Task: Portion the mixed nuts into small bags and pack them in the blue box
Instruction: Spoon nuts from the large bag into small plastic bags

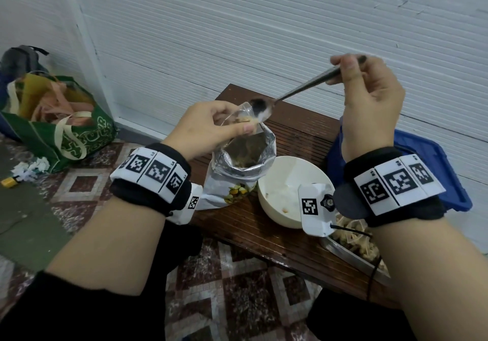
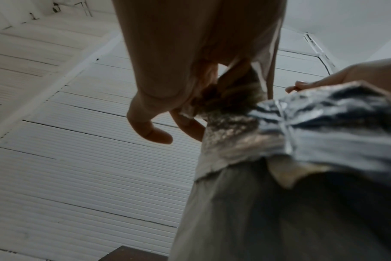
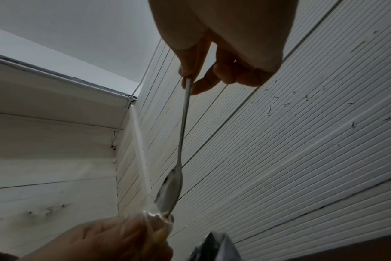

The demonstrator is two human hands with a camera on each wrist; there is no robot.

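a white ribbed wall stands behind a low dark wooden bench (image 1: 298,129), and everything we need sits on that bench or just above it. the foil nut pouch (image 1: 245,166) stands open near the bench's left edge, a white bowl (image 1: 285,182) touching it on the right, the blue box (image 1: 449,166) at the bench's right end, and a metal tray (image 1: 353,248) of what look like filled bags at the near right corner.

our left hand (image 1: 208,126) pinches a small clear bag (image 1: 239,116) by its upper edge, thumb and fingers curled on the plastic, holding it directly above the pouch's mouth — so anything that misses falls back in. a few nuts already sit in the bag's bottom. our right hand (image 1: 369,89) is higher and further right, thumb and fingers closed on the far end of a long metal spoon (image 1: 295,89).

the relation that matters: the spoon's long axis slopes down and left from our right hand to the bag, and its bowl rests at the bag's opening, tipped. in the right wrist view the spoon (image 3: 183,141) runs straight down from the fingers (image 3: 203,86) into the bag's mouth. the spoon bowl looks nearly empty, so we judge this scoop is delivered; next the spoon likely drops straight down into the pouch for more. the bag's mouth is narrow and floppy — spills are the risk.
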